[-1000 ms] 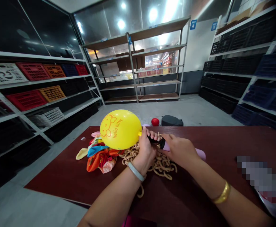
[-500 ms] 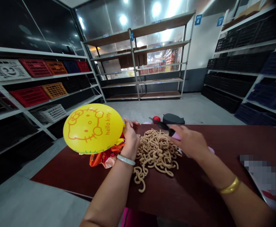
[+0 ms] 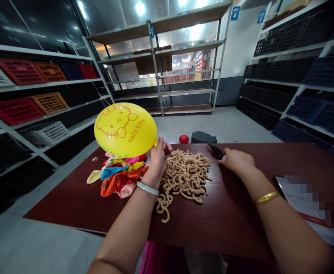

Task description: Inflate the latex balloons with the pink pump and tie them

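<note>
My left hand (image 3: 158,156) pinches the neck of an inflated yellow balloon (image 3: 125,129) printed with a cartoon cat, and holds it up above the table. Under it lies a heap of limp coloured balloons (image 3: 118,176). A pile of tan curly ties (image 3: 185,173) lies between my hands. My right hand (image 3: 237,160) rests low on the dark red table (image 3: 212,224), fingers curled over a balloon pump (image 3: 216,150). Only the pump's black nozzle and a bit of pink show.
A red ball (image 3: 183,139) and a dark bag (image 3: 202,137) sit past the table's far edge. Papers (image 3: 298,198) lie at the right on the table. Metal shelving with plastic crates (image 3: 18,110) lines both sides and the back of the room.
The balloon has come off the pump nozzle. My left hand has carried it left and then up. My right hand has taken the pump to the right and lowered it to the table.
</note>
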`<action>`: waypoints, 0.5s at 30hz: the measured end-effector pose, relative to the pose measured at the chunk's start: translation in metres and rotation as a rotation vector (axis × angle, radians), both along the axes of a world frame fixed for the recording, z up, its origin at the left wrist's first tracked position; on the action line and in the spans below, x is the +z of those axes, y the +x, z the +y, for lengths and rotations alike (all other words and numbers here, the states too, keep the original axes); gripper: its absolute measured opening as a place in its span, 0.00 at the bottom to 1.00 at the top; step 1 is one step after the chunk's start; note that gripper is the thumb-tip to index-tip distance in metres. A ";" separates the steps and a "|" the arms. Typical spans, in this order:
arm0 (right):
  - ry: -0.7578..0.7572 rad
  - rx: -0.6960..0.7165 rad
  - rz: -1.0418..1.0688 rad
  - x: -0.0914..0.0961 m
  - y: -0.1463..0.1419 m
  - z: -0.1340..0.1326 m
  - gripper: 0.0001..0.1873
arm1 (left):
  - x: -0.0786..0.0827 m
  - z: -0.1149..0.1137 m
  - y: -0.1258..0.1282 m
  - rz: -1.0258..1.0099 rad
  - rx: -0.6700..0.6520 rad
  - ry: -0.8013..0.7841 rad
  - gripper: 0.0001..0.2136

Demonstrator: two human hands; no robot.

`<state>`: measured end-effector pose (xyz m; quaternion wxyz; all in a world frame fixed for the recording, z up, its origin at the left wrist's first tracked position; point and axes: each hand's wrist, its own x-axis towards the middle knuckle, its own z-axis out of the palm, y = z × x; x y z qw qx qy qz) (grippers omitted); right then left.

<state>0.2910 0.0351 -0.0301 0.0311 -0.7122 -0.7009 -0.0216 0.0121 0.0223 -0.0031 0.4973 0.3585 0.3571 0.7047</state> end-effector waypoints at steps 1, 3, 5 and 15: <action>0.031 0.017 -0.005 0.002 -0.002 -0.001 0.25 | 0.000 0.000 0.002 0.011 -0.026 -0.009 0.23; 0.172 0.140 0.035 0.007 -0.010 -0.005 0.22 | -0.001 -0.001 0.005 0.036 -0.078 -0.032 0.24; 0.339 0.369 0.146 0.013 -0.024 -0.010 0.17 | -0.002 -0.002 0.008 0.062 -0.130 -0.061 0.24; 0.350 0.525 0.353 0.001 -0.079 -0.021 0.11 | -0.004 -0.010 0.020 0.247 -0.348 -0.250 0.23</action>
